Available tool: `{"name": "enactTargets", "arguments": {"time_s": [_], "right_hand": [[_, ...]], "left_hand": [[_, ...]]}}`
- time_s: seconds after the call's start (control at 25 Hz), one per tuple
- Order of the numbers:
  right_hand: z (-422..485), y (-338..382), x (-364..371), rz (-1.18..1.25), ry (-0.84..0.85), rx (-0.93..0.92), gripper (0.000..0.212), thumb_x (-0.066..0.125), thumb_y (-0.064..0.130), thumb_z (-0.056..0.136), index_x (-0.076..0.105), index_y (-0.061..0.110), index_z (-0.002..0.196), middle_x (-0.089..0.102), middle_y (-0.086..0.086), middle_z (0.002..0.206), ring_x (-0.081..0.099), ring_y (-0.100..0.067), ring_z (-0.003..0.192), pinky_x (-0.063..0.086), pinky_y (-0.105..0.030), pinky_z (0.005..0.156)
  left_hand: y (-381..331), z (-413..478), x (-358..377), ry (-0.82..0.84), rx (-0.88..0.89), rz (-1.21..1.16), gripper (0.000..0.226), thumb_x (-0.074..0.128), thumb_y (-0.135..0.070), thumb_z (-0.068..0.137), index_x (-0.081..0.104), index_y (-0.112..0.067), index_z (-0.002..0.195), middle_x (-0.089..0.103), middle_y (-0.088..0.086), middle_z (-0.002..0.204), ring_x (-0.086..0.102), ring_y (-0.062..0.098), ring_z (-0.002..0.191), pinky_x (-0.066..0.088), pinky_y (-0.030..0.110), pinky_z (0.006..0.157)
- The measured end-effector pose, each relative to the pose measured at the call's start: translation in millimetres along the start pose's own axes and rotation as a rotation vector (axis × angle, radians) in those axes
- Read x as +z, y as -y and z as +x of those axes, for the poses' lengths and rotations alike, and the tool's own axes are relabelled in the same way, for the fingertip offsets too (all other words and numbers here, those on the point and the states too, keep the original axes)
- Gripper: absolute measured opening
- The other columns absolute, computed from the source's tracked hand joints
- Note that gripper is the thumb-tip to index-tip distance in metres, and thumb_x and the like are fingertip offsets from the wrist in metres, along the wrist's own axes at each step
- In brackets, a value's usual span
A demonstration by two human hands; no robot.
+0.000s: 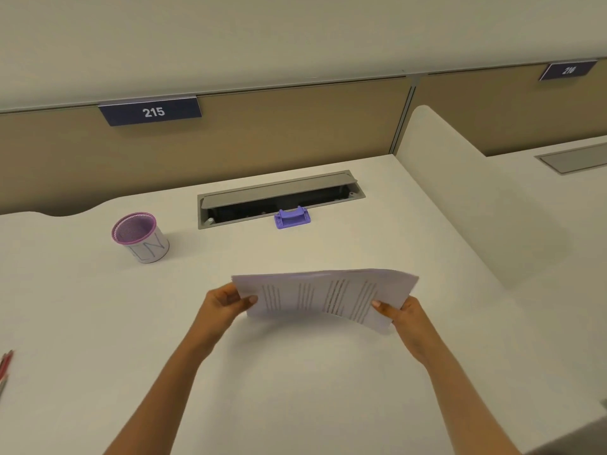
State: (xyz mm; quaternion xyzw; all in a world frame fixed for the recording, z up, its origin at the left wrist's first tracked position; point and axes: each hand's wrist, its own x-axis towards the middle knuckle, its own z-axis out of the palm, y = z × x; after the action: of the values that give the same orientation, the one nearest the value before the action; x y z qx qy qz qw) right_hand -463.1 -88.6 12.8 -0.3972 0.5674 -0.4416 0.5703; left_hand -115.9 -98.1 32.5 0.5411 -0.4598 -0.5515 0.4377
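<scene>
- The sheaf of papers is a thin stack of white sheets, turned sideways, with four blocks of grey printed lines running across the top page.
- The sheets are slightly fanned along the far edge. The stack bows in the middle, and its right end sags lower than its left.
- It hangs over the middle of the white desk, off the surface, and throws a soft shadow beneath.
- The left hand pinches the left short edge, thumb on the top page and the other fingers curled behind the sheets, mostly hidden.
- The right hand pinches the right short edge the same way, thumb on top, its other fingers out of sight under the paper.
- The desk is smooth and matt, with a rounded cut-out at its far left.
- A round mesh pen cup with a purple rim and a white paper wrap with letters drawn on it stands well to the far left of the papers.
- A grey metal cable tray is set into the desk beyond the papers, its flap up over a dark slot.
- A small purple plastic piece sits on the tray's near rim.
- Red and grey pencils lie at the left edge of view.
- A tan partition carries a dark plate reading 215. A rounded white divider closes the right side.
</scene>
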Motion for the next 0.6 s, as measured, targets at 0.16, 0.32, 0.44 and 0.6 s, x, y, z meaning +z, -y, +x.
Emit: {"name": "enactTargets", "arguments": {"time_s": [0.16, 0.32, 0.44, 0.6], "right_hand": [[1, -17, 3, 0.011, -0.03, 0.012, 0.032, 0.067, 0.012, 0.088, 0.063, 0.019, 0.119, 0.071, -0.005, 0.116, 0.062, -0.029, 0.115, 0.051, -0.041, 0.09], [12, 18, -11, 0.031, 0.013, -0.043, 0.032, 0.071, 0.02, 0.083, 0.069, 0.019, 0.115, 0.075, -0.002, 0.113, 0.068, -0.026, 0.11, 0.057, -0.026, 0.082], [14, 40, -19, 0.192, -0.057, -0.057, 0.043, 0.07, 0.02, 0.08, 0.063, 0.015, 0.122, 0.072, -0.006, 0.117, 0.064, -0.031, 0.117, 0.054, -0.04, 0.089], [-1, 38, 36, 0.421, 0.063, 0.021, 0.04, 0.07, 0.023, 0.082, 0.065, 0.015, 0.121, 0.067, -0.011, 0.125, 0.059, -0.032, 0.122, 0.046, -0.051, 0.102]], "left_hand": [[14, -1, 10, 0.003, -0.04, 0.015, 0.021, 0.061, -0.009, 0.09, 0.074, -0.02, 0.101, 0.076, -0.003, 0.1, 0.071, 0.013, 0.094, 0.055, 0.026, 0.083], [-7, 11, 6, -0.026, -0.045, -0.062, 0.019, 0.061, -0.014, 0.09, 0.074, -0.018, 0.104, 0.077, 0.003, 0.098, 0.073, 0.02, 0.088, 0.058, 0.025, 0.067], [-13, 14, 10, -0.143, -0.151, -0.204, 0.016, 0.059, -0.016, 0.092, 0.071, -0.02, 0.101, 0.077, 0.0, 0.093, 0.071, 0.019, 0.083, 0.056, 0.031, 0.069], [-2, 3, 52, -0.216, -0.248, -0.408, 0.016, 0.057, -0.017, 0.093, 0.069, -0.022, 0.102, 0.077, -0.001, 0.097, 0.071, 0.015, 0.084, 0.054, 0.034, 0.071]]}}
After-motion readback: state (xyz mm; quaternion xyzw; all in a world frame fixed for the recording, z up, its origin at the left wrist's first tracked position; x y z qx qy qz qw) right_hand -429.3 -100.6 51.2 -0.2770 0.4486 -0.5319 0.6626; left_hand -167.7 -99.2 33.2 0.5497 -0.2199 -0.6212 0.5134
